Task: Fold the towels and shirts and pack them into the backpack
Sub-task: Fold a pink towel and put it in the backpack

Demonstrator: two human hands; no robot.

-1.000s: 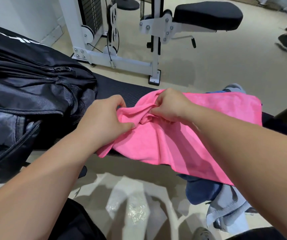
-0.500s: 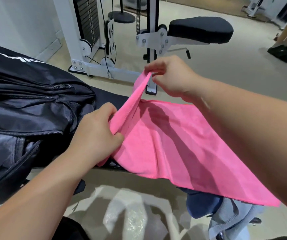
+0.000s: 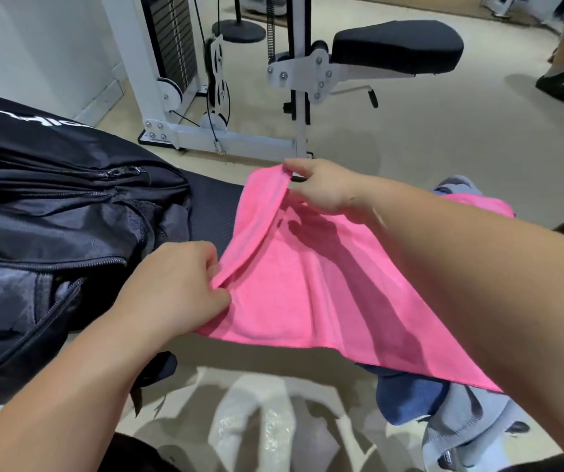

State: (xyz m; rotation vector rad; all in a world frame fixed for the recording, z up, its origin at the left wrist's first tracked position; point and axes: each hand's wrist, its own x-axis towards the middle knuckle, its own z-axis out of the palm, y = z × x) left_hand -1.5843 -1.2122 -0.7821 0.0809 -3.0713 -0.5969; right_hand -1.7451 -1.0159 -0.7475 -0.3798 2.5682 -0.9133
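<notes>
While white lettering (image 3: 32,118) runs across the black backpack (image 3: 52,226) at the upper left of the frame, you see it upside down and partly lost in a crease, so it cannot be read as a word. Your left hand (image 3: 175,291), at centre left, pinches the near corner of the pink towel (image 3: 308,287) between thumb and curled fingers. Your right hand (image 3: 325,189), above centre, pinches the far corner the same way and holds it raised, so the towel's left edge stretches between your two hands with a strip turned over along it. The rest of the towel slopes down toward the right of the frame, over the black bench pad (image 3: 212,212) and a heap of clothes.

Your right forearm crosses the towel and hides most of its right side; only a small pink patch shows beyond the arm near the right edge. Of the heap you see just a dark blue cloth (image 3: 406,393) and a grey cloth (image 3: 461,434) hanging out under the towel's lower edge at the lower right; what garments they are cannot be told. The backpack lies left of the towel with bare bench pad between them. It is cut off by the frame's left edge, and its main opening is hard to make out among dark folds and zips. A weight machine (image 3: 175,63) stands at the top, its upper part out of frame.
</notes>
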